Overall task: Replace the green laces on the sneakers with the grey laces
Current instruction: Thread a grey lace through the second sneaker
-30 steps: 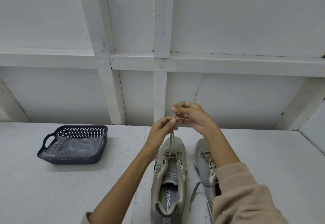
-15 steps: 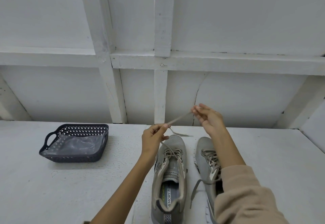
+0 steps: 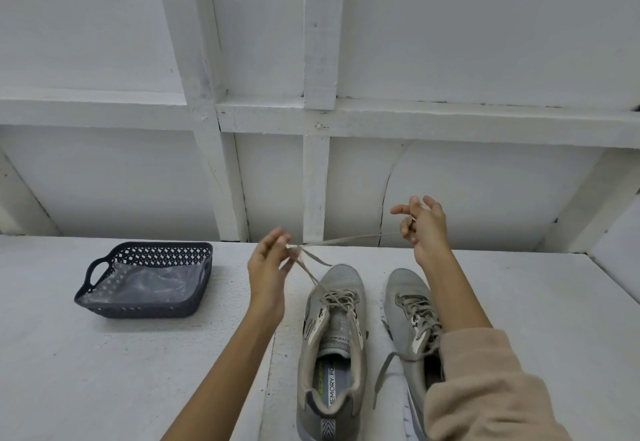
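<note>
**A:** Head view, item one?
**B:** Left sneaker [image 3: 334, 336], toe pointing away, on the white worktop [image 3: 104, 371]. Right sneaker [image 3: 410, 305] just beside it, partly behind the right forearm [image 3: 453, 288].
**A:** Lace?
**B:** Grey lace [image 3: 346, 240], rising from the left sneaker's eyelets to the left hand [image 3: 266, 267], then stretched across to the right hand [image 3: 424, 225].
**A:** Hands?
**B:** Held apart above the toes. Left pinches the lace at its fingertips; right grips it with curled fingers.
**A:** Other stock?
**B:** Dark perforated basket [image 3: 145, 253], well left, holding clear plastic [image 3: 152, 284].
</note>
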Demonstrator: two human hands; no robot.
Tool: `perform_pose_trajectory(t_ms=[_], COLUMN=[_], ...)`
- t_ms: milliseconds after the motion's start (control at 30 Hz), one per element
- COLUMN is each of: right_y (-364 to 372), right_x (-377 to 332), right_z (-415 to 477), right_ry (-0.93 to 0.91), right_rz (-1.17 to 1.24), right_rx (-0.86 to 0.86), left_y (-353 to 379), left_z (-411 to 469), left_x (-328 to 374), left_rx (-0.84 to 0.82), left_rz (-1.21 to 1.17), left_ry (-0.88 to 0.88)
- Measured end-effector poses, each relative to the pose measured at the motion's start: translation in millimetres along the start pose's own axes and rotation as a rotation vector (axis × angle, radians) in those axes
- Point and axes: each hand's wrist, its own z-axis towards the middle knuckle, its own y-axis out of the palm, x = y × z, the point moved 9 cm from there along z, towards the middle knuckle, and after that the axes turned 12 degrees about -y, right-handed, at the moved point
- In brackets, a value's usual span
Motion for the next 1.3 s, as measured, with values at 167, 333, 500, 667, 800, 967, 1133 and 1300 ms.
perform_pose_trajectory(t_ms=[167,333,500,667,800,967,1133,1300], right_y=[7,50,104,108,83,58,54,44], right_x=[-27,-31,7,24,34,51,61,31], right_z=[-3,-31,-90,-92,-73,-59,-68,-58], right_ry=[-0.190,-0.255,-0.188,-0.207,-0.156,-0.093,-0.027,-0.103], right_rz=[-0.265,-0.487,-0.590,-0.655,-0.891,-1.049,-1.010,-0.730], right_rx=[-0.080,-0.420,-0.799,-0.765,-0.768,-0.776,-0.885,-0.696], left_y=[-6,5,26,23,-8,-26,-14,-4], left_z=[11,4,-9,-12,-4,-4,-7,-17], left_x=[33,29,15,18,44,56,46,23], left_rx=[0.032,-0.027,-0.092,-0.071,0.061,0.104,-0.029,-0.214], left_rz=[-0.016,-0.002,-0.025,-0.054,-0.153,-0.158,-0.091,0.260], left_ry=[0.074,0.069,0.037,0.064,0.139,0.177,0.139,0.068])
